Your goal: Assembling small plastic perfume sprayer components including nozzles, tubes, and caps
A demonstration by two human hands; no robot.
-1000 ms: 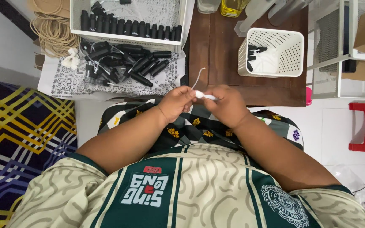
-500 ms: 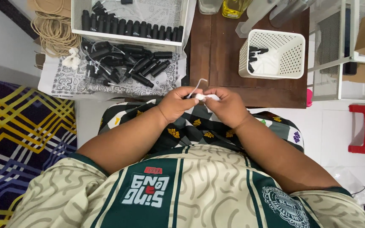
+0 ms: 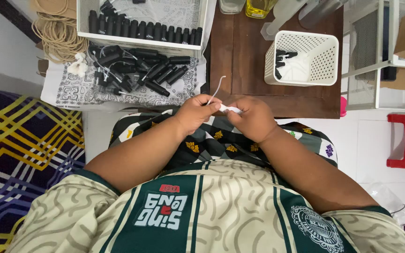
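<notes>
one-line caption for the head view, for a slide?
Both hands, left hand and right hand, pinch a small white pump piece before a white basket.

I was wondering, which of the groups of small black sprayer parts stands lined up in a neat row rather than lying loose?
The black parts in the white tray at top left stand in a row; those on the patterned cloth lie heaped, and those in the white basket lie loose.

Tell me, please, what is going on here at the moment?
A seated person holds a small white piece with a thin white tube between the left hand and the right hand, above the lap. Ahead, loose black spray caps lie on a patterned cloth, and more stand in a row in a white tray. A white perforated basket on the wooden table holds a few black pieces.
</notes>
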